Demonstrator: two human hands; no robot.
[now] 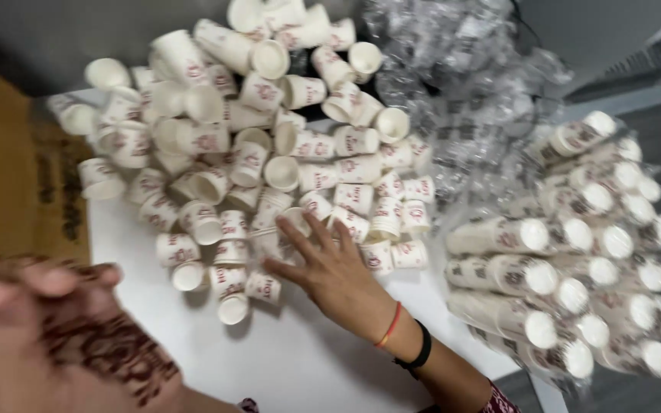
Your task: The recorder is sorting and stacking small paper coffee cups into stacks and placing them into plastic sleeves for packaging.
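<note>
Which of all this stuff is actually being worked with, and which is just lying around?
In hand:
- loose cups, a heap on the white table
- right hand, fingers spread, at the heap's edge
- left hand, raised and blurred, nothing visibly held

Lying about:
- bagged cup stacks
- empty plastic wrap
- cardboard box

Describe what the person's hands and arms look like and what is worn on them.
The right hand is bare, with an orange thread band and a black band at the wrist, and a patterned dark red sleeve further up. The left hand, blurred, bears dark brown patterned markings on its back.
</note>
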